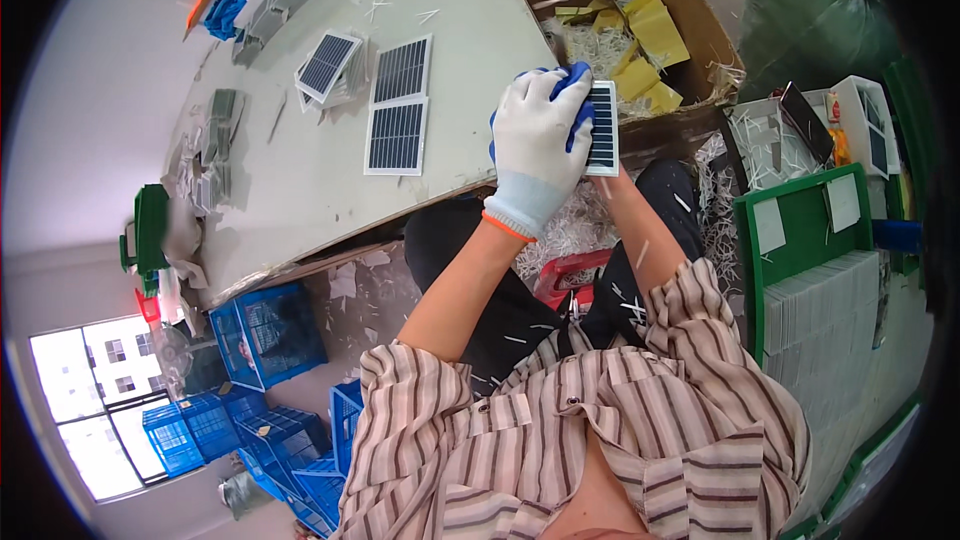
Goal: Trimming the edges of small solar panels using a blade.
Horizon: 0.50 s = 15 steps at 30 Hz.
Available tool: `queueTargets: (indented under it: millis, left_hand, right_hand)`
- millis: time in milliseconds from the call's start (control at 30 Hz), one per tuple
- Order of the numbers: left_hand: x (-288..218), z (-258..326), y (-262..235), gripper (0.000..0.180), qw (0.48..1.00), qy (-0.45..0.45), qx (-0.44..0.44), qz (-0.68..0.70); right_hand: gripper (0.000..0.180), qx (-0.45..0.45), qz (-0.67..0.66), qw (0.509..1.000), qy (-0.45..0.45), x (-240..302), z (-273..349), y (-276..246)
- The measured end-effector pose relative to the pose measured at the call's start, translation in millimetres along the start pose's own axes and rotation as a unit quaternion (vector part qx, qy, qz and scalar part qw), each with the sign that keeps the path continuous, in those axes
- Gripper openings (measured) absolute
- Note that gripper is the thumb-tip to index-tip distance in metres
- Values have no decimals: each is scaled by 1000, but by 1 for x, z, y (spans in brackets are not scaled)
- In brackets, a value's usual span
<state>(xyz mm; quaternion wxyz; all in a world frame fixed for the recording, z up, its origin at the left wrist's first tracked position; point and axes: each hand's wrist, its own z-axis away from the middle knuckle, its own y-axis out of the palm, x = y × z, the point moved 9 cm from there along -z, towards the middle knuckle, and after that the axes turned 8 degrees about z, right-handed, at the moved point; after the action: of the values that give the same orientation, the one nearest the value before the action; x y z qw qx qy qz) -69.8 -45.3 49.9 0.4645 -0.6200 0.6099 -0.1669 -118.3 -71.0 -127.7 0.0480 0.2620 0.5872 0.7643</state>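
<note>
My left hand (540,130) wears a white knit glove with blue coating and an orange cuff. Its fingers are curled over the left side of a small solar panel (602,130), dark cells in a white frame, held above the table's edge. Behind that panel goes my right hand, of which only the bare wrist (612,185) shows; its fingers are hidden. On the table (300,180), left of my hands, two solar panels (396,137) lie end to end. A stack of panels (328,67) sits farther left, its top one askew.
Beyond my hands stands a cardboard box (690,80) with white strips and yellow pieces. A green crate (805,240) of stacked white-edged panels is at right, near a green sack (815,10). Blue crates (265,340) stand lower left. More stacks (215,145) line the table's far side.
</note>
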Motion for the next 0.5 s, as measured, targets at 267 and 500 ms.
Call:
queueTargets:
  millis: [267, 500]
  left_hand:
    - [5, 1, -9, 39, 995, -45, 9, -91]
    - [6, 2, -1, 36, 998, -39, -32, -28]
  right_hand:
    - [17, 45, 504, 854, -121, 62, 56, -6]
    - [14, 118, 465, 876, -59, 26, 95, -6]
